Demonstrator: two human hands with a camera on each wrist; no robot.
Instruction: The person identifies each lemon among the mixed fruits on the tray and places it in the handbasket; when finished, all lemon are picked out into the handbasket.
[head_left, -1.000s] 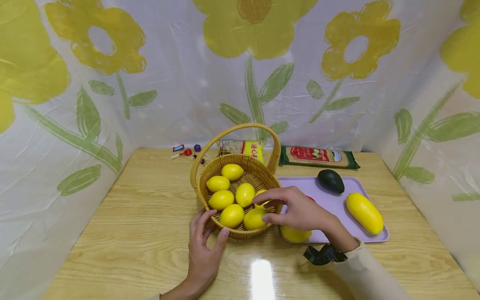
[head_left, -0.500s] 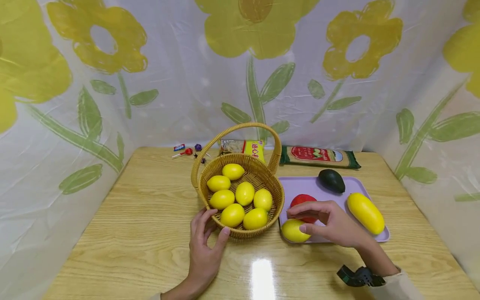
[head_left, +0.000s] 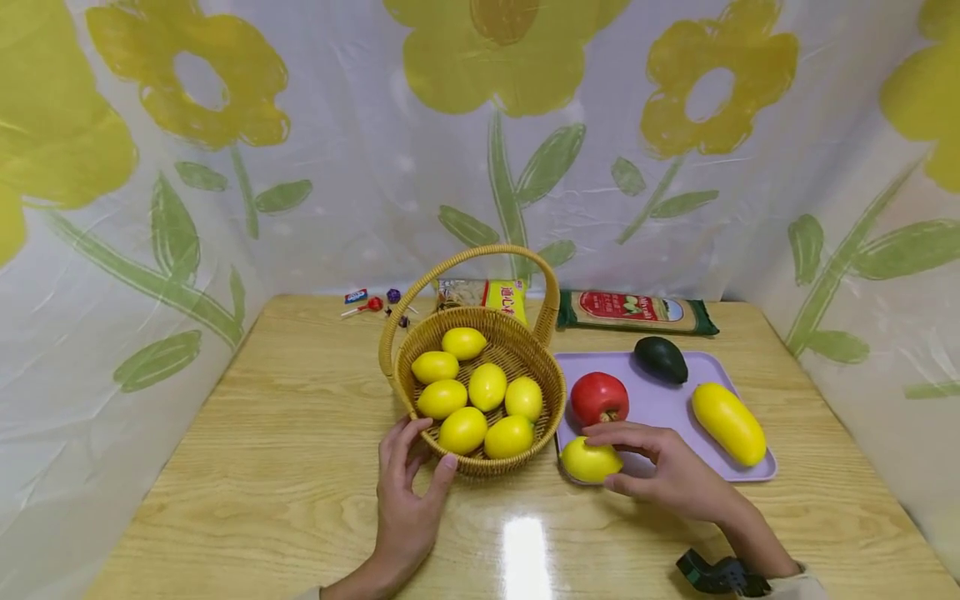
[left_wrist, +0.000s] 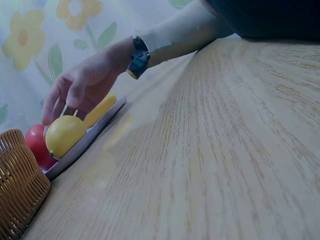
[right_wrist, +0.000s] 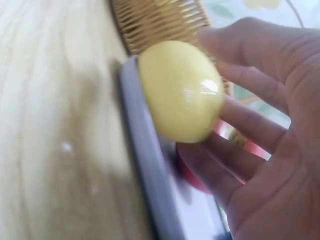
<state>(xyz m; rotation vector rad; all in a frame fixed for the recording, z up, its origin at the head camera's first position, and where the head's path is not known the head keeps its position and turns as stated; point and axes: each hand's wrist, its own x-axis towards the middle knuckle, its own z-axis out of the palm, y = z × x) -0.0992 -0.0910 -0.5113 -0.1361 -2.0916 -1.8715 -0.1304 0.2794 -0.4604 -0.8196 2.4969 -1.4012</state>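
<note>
Lemon, right hand curled around it

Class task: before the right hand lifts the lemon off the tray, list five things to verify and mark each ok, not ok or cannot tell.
1. Right hand fingers curl round the lemon: ok.
2. Lemon rests on the purple tray at its near left corner: ok.
3. Red apple right behind the lemon, contact: cannot tell.
4. Left hand steadies the basket wall: ok.
5. Basket has room beside its seven lemons: ok, at the far right.
</note>
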